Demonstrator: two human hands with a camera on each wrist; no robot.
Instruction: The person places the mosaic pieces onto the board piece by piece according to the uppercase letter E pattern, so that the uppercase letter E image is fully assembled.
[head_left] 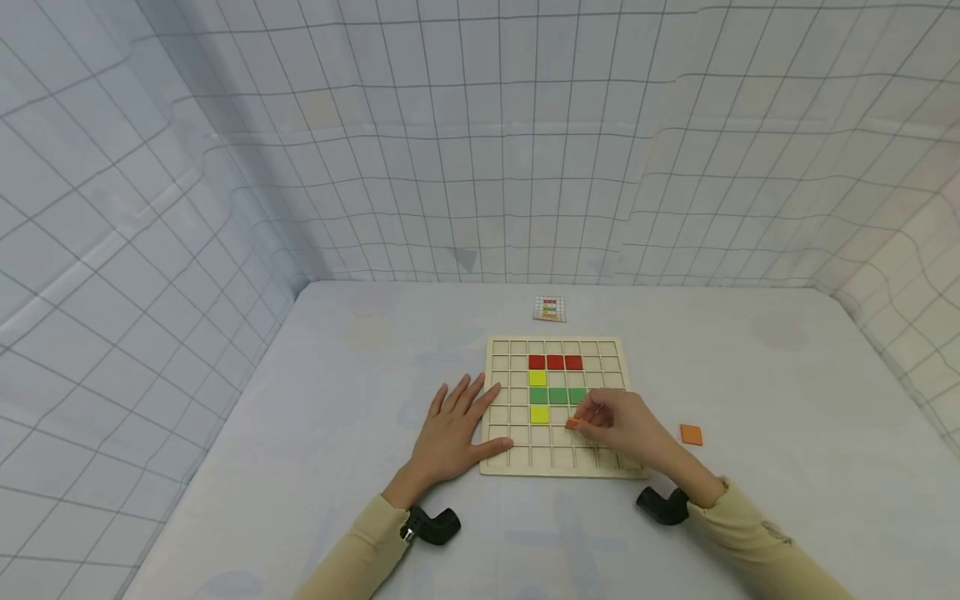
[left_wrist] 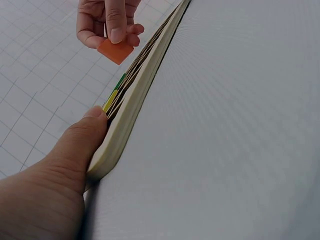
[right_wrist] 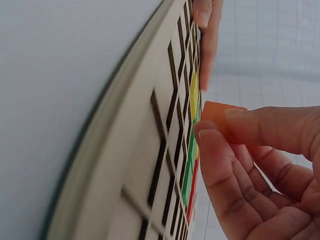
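Note:
A pale wooden grid board [head_left: 517,458] lies on the table, with red tiles [head_left: 555,362], green tiles [head_left: 558,396] and two yellow tiles [head_left: 539,414] in its squares. My right hand [head_left: 626,425] pinches an orange square tile [right_wrist: 220,116] between thumb and fingers, just above the board to the right of the lower yellow tile. The left hand [head_left: 453,429] lies spread at the board's left edge, its thumb and fingertips touching the rim. In the left wrist view, that thumb [left_wrist: 82,135] rests on the board's edge.
A second orange tile [head_left: 691,434] lies on the table, right of the board. Behind the board is a small card [head_left: 550,308] printed with a coloured grid pattern. White cloth with a dark grid [head_left: 480,167] hangs around the back and sides of the table.

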